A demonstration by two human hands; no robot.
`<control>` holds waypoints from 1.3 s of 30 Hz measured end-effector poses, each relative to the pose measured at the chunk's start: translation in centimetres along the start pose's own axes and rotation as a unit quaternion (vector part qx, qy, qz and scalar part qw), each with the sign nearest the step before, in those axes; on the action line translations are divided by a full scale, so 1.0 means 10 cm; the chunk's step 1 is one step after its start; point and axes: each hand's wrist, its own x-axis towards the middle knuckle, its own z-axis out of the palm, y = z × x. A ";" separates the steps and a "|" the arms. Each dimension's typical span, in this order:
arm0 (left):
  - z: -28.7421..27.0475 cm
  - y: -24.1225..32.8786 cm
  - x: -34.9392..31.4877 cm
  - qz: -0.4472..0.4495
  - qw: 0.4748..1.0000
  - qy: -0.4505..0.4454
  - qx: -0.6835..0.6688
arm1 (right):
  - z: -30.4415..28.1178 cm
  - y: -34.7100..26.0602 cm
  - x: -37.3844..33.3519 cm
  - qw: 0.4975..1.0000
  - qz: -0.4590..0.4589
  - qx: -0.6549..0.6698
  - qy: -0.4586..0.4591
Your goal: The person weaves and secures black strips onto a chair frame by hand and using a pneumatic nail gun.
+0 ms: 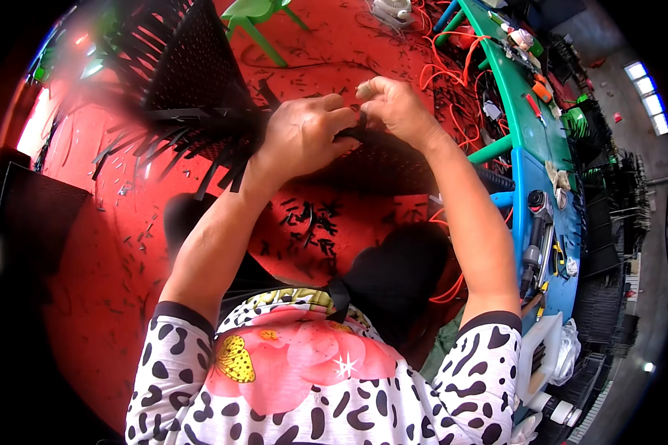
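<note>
A black woven basket (193,67) made of flat strips lies tilted in front of me, with loose strip ends (193,141) fanning out at its left edge. My left hand (304,133) is closed at the basket's edge, its fingers curled round a black strip (358,132). Close beside it on the right, my right hand (397,107) has its thumb and fingers bent together in a pinch; what lies between them is too small to make out. Below both hands runs a darker woven part of the basket (378,167), partly covered by my left hand and forearm.
Black strip offcuts (308,222) litter the red floor (111,274). A green stool (256,30) and a white fan (393,11) stand ahead. Along the right, a green and blue table (523,111) carries a power tool (534,237) and hand tools. Orange cords (460,67) tangle beside it.
</note>
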 end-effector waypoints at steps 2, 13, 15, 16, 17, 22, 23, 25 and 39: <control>0.02 -0.01 -0.01 0.010 1.000 0.002 0.008 | -0.05 0.00 -0.02 0.992 0.042 0.110 -0.048; 0.03 -0.02 0.01 0.051 0.998 0.029 0.017 | -0.13 0.10 0.07 0.986 0.045 -0.034 -0.156; 0.03 0.00 -0.01 0.045 0.999 0.028 0.008 | -0.08 0.04 0.04 0.987 0.050 -0.091 -0.120; 0.02 0.00 -0.01 0.042 0.999 0.033 0.004 | -0.02 0.03 0.04 0.989 0.024 -0.119 -0.089; 0.01 0.00 0.01 0.041 0.999 0.032 0.010 | 0.02 0.01 0.03 0.989 0.025 -0.115 -0.092; -0.04 -0.02 0.04 0.014 1.000 -0.003 0.001 | 0.12 -0.01 -0.05 0.963 -0.053 -0.253 0.075; -0.07 -0.02 0.04 0.017 1.000 -0.009 -0.004 | 0.13 0.00 -0.07 0.964 -0.052 -0.250 0.074; -0.07 -0.02 0.04 0.019 1.000 -0.018 -0.008 | 0.16 0.03 -0.10 0.956 -0.078 -0.256 0.118; -0.06 -0.09 0.03 0.058 0.998 -0.022 -0.006 | 0.17 0.06 -0.10 0.950 -0.117 -0.253 0.142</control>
